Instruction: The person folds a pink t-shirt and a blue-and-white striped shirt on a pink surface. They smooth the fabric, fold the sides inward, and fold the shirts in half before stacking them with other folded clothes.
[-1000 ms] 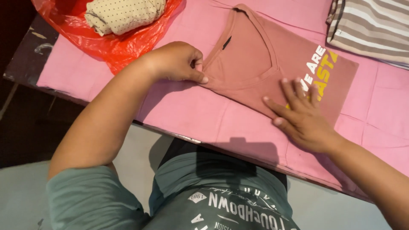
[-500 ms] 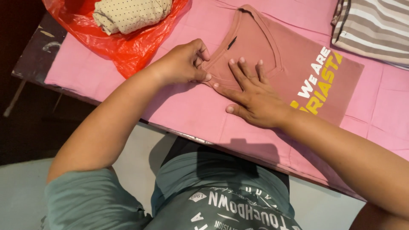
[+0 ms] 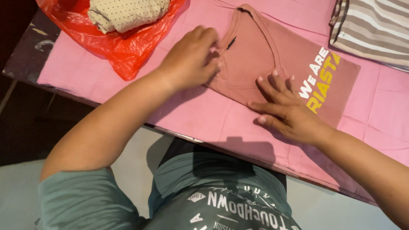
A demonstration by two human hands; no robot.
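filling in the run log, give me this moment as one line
left hand: on collar edge of folded pink t-shirt | right hand: flat on its near edge | surface: pink cloth | nearby: red bag, striped garment

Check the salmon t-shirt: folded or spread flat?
Folded. The salmon t-shirt lies as a narrow rectangle on the pink cloth, sleeves tucked out of sight, left hand at the collar, right hand pressing the edge.

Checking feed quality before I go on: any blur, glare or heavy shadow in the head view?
Head view: the left hand looks slightly motion-blurred at the fingers; the right hand is sharper, flat on the folded dusty-pink T-shirt. A soft shadow lies on the pink cloth-covered table near the front edge. The crumpled red plastic bag shows mild sheen, no harsh glare. The left margin is dark.
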